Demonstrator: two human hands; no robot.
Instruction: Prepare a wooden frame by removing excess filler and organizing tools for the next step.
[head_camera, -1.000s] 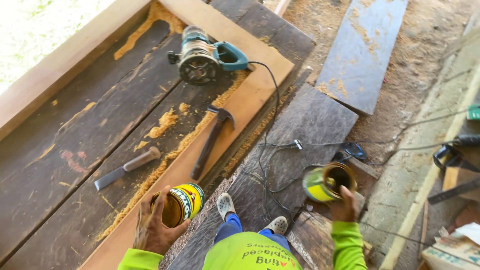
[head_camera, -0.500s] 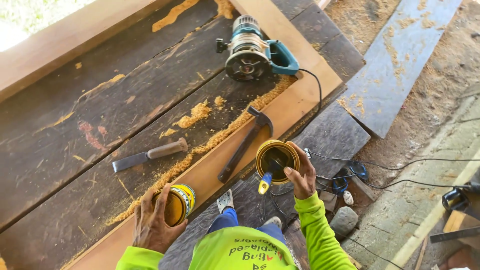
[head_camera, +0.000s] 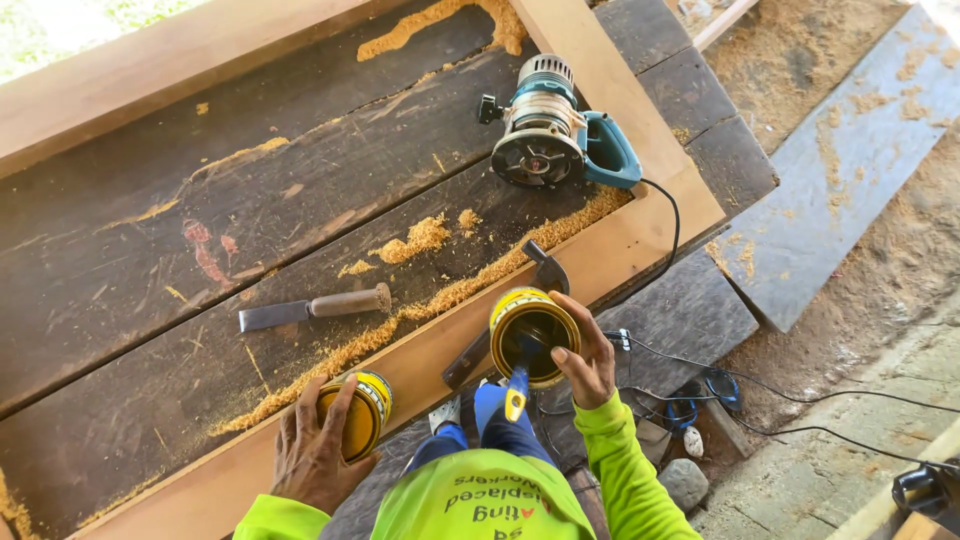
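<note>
From the head camera, I see my right hand (head_camera: 588, 362) has swung its open yellow can (head_camera: 533, 335) in from the side, over the wooden frame (head_camera: 420, 350); a brush (head_camera: 517, 390) hangs from it. My left hand (head_camera: 315, 450) still clamps the second can (head_camera: 362, 412), so brushing looks close.
</note>
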